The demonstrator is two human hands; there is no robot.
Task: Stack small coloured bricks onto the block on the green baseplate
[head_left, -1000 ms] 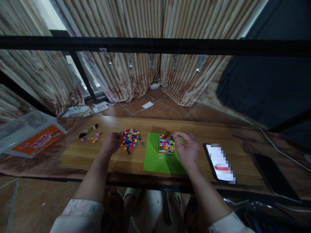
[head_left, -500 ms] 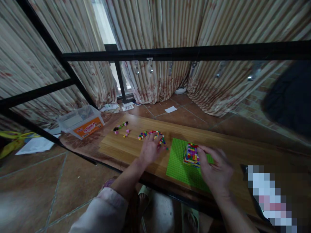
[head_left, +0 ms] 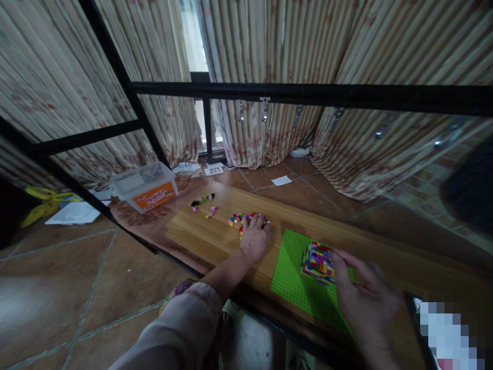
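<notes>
Left hand [head_left: 256,240] splayed over interlocking bricks [head_left: 236,219]; right hand [head_left: 364,293] nearly pinched, any hold unclear. Bricks likely light, stiff: pinch sides.

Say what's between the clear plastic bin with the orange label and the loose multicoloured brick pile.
Head view shows brown patterned cloth, then small black, green and pink bricks plus pink and yellow pieces on the wooden board, short of the pile.

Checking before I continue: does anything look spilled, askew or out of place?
The white sheet lying alone on the floor beyond the wooden board looks out of place, perhaps dropped. Beside the right hand, the brick block on the green baseplate shows no clear damage.
</notes>
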